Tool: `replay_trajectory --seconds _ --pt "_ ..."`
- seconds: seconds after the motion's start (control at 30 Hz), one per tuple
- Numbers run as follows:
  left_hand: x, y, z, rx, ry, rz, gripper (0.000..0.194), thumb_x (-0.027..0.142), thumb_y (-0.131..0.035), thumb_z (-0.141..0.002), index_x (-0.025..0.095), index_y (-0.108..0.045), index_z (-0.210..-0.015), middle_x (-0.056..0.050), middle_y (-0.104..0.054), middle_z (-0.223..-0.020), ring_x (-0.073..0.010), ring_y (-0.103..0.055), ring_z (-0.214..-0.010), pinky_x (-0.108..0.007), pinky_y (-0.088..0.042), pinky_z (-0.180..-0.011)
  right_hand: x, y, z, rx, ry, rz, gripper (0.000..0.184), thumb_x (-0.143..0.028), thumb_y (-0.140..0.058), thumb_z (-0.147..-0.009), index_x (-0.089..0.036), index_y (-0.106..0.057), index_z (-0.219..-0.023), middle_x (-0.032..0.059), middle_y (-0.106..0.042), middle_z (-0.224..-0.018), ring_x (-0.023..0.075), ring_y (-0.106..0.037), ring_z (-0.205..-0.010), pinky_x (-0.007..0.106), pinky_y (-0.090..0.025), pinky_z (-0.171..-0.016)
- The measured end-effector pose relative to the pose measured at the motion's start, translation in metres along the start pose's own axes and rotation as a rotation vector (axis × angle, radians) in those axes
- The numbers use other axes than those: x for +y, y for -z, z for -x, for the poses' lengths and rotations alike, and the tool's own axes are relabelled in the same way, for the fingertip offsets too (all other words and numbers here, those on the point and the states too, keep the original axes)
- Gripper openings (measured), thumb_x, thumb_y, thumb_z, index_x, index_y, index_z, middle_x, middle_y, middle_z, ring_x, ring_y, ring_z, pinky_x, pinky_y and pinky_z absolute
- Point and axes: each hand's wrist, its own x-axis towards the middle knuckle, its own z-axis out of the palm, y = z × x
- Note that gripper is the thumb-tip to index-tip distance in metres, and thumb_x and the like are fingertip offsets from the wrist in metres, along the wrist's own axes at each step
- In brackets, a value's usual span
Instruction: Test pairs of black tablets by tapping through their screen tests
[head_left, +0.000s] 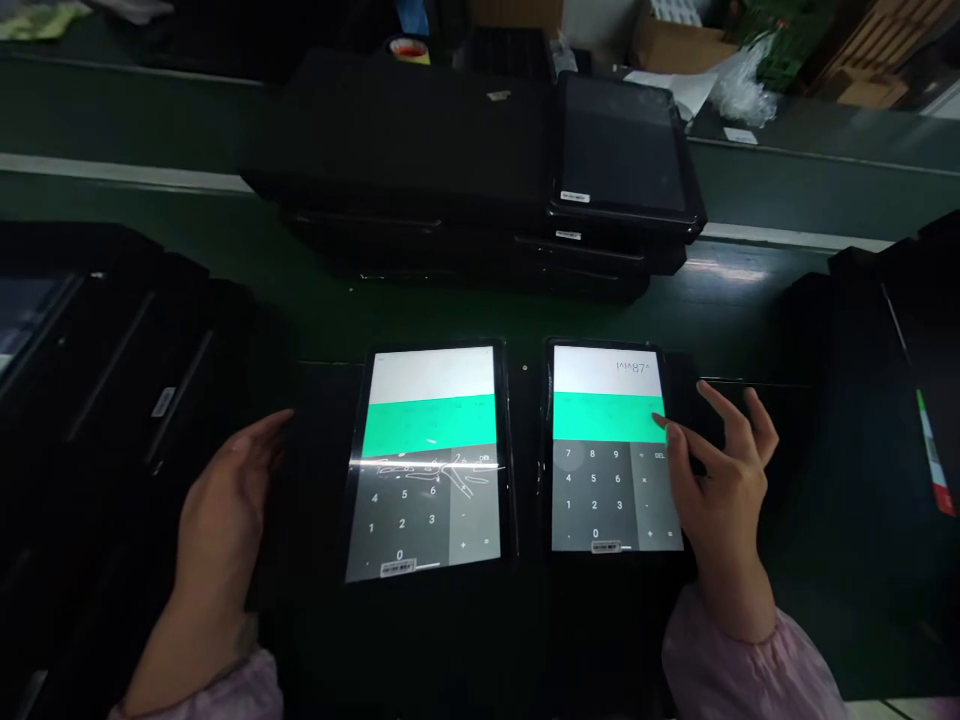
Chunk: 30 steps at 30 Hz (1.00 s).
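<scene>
Two black tablets lie side by side in front of me, both lit with a calculator screen: a white strip, a green band and a grey keypad. The left tablet [429,462] shows white scribble lines across its keypad. The right tablet [613,447] shows digits in its white strip. My left hand [225,500] rests open, fingers together, against the left edge of the left tablet. My right hand [721,478] hovers at the right tablet's right edge with fingers spread, thumb tip touching the screen near the green band and the DEL key.
A stack of dark tablets [480,180] lies behind on the green bench, with one unlit tablet [622,150] on top at right. More black devices [112,380] are stacked at left and at right [900,330]. Cardboard boxes [679,40] and plastic wrap sit at the far back.
</scene>
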Motion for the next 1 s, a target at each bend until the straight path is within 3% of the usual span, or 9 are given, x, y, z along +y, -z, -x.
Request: replay_trajectory --seconds 0.13,0.2,0.33,0.4,0.47,0.53,0.67,0.87,1.0 --pt "0.0 0.005 -0.004 -0.025 0.051 -0.004 0.019 0.044 -0.069 -0.094 0.033 -0.084 -0.097 0.0 -0.082 -0.138 -0.0338 -0.057 -0.155 -0.048 -0.036 -0.138 -0.005 -0.001 0.002 -0.014 0.015 -0.001 0.03 -0.037 -0.06 -0.11 -0.028 -0.087 -0.105 0.0107 -0.066 -0.152 0.0477 -0.037 -0.16 0.079 -0.045 -0.115" --pt "-0.003 0.01 -0.011 -0.074 0.061 -0.024 0.026 0.051 -0.071 -0.094 0.035 -0.083 -0.109 0.0 -0.077 -0.148 -0.0333 -0.05 -0.161 -0.047 -0.034 -0.139 -0.011 0.0 0.001 -0.051 0.046 0.016 0.031 -0.038 -0.057 -0.112 -0.029 -0.087 -0.109 0.0103 -0.063 -0.156 0.048 -0.035 -0.162 0.081 -0.044 -0.114" --pt "-0.014 0.015 -0.023 -0.237 0.016 -0.03 0.077 0.069 -0.07 -0.089 0.029 -0.066 -0.154 -0.006 -0.059 -0.17 -0.037 -0.034 -0.169 -0.052 -0.026 -0.141 -0.026 0.006 -0.001 0.031 0.049 -0.002 0.031 -0.036 -0.058 -0.112 -0.027 -0.086 -0.105 0.0112 -0.07 -0.145 0.0468 -0.042 -0.158 0.074 -0.051 -0.11" --pt "-0.021 0.014 -0.024 -0.302 -0.031 -0.009 0.097 0.075 -0.07 -0.085 0.019 -0.056 -0.163 -0.013 -0.051 -0.175 -0.0395 -0.03 -0.171 -0.053 -0.02 -0.142 -0.036 0.007 -0.002 0.1 0.048 -0.038 0.027 -0.032 -0.06 -0.111 -0.026 -0.085 -0.104 0.011 -0.073 -0.138 0.0435 -0.047 -0.155 0.066 -0.055 -0.108" --pt "-0.026 0.01 -0.019 -0.337 -0.062 0.017 0.104 0.08 -0.069 -0.084 0.015 -0.054 -0.164 -0.016 -0.048 -0.176 -0.0403 -0.028 -0.171 -0.053 -0.019 -0.142 -0.05 0.003 -0.003 0.107 0.085 -0.07 0.025 -0.028 -0.06 -0.11 -0.026 -0.085 -0.104 0.0107 -0.074 -0.135 0.0408 -0.05 -0.153 0.06 -0.057 -0.105" --pt "-0.03 0.008 -0.013 -0.372 -0.077 0.017 0.101 0.082 -0.065 -0.087 0.016 -0.056 -0.163 -0.016 -0.048 -0.177 -0.0403 -0.029 -0.171 -0.055 -0.021 -0.141 -0.068 -0.006 -0.002 0.052 0.14 -0.114 0.025 -0.027 -0.06 -0.11 -0.026 -0.084 -0.105 0.0108 -0.073 -0.136 0.0397 -0.05 -0.152 0.058 -0.059 -0.103" --pt "-0.035 0.013 -0.003 -0.48 -0.079 -0.106 0.077 0.074 -0.055 -0.102 0.03 -0.054 -0.166 -0.006 -0.045 -0.18 -0.0364 -0.029 -0.171 -0.056 -0.026 -0.139 -0.104 -0.026 0.005 -0.072 0.166 -0.171 0.027 -0.027 -0.057 -0.111 -0.026 -0.084 -0.111 0.0116 -0.068 -0.144 0.0386 -0.048 -0.153 0.058 -0.061 -0.104" --pt "-0.048 0.025 -0.005 -0.473 -0.055 -0.09 0.071 0.071 -0.049 -0.105 0.028 -0.059 -0.161 -0.009 -0.056 -0.172 -0.0356 -0.048 -0.162 -0.056 -0.035 -0.136 -0.134 -0.047 0.011 -0.145 0.159 -0.162 0.029 -0.029 -0.056 -0.111 -0.028 -0.085 -0.113 0.0123 -0.063 -0.152 0.0404 -0.042 -0.157 0.064 -0.059 -0.11" --pt "-0.054 0.027 -0.004 -0.43 -0.087 -0.125 0.066 0.073 -0.054 -0.103 0.034 -0.065 -0.155 -0.006 -0.058 -0.17 -0.0366 -0.046 -0.163 -0.058 -0.036 -0.135 -0.142 -0.057 0.012 -0.188 0.177 -0.114 0.032 -0.031 -0.055 -0.112 -0.032 -0.085 -0.12 0.0106 -0.058 -0.16 0.0436 -0.034 -0.162 0.071 -0.053 -0.116"
